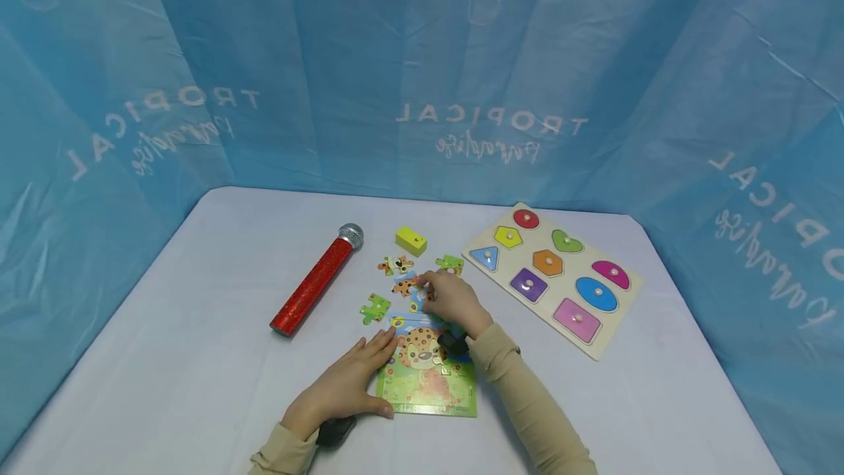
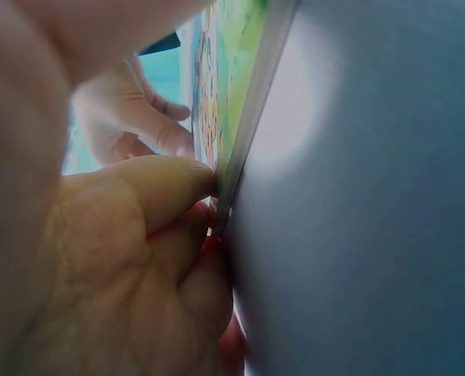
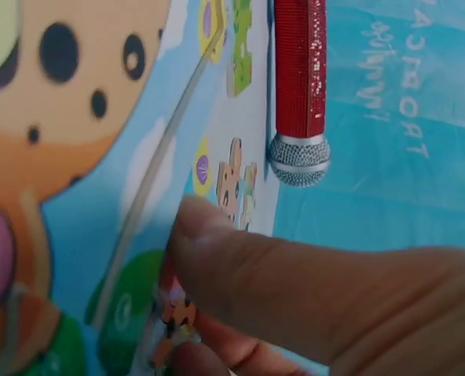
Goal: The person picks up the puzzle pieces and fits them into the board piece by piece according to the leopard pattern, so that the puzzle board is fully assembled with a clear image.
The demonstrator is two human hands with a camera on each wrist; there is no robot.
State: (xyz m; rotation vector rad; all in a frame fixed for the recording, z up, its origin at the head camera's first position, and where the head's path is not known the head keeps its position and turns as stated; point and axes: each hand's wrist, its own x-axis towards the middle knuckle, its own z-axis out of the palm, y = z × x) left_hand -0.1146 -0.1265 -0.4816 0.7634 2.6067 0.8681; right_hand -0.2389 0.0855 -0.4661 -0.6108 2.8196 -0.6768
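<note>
A jigsaw tray [image 1: 425,391] with a spotted leopard cub on green grass lies at the front of the table. My left hand [image 1: 349,383] rests along its left edge, fingers stretched onto the picture and thumb by the near corner. Beyond the tray's far edge, my right hand [image 1: 455,301] pinches a blue puzzle piece [image 1: 417,303], largely hidden by the fingers. In the right wrist view the thumb [image 3: 248,270] covers part of that piece. Close by lie an orange spotted piece [image 1: 404,286], a leopard-face piece [image 1: 395,265] and green pieces [image 1: 376,308].
A red glittery microphone [image 1: 313,288] lies to the left. Behind the loose pieces sits a yellow block [image 1: 412,240]. To the right is a wooden shape board [image 1: 560,306] with several knobbed coloured shapes. A blue printed curtain [image 1: 356,138] surrounds the white table [image 1: 198,328].
</note>
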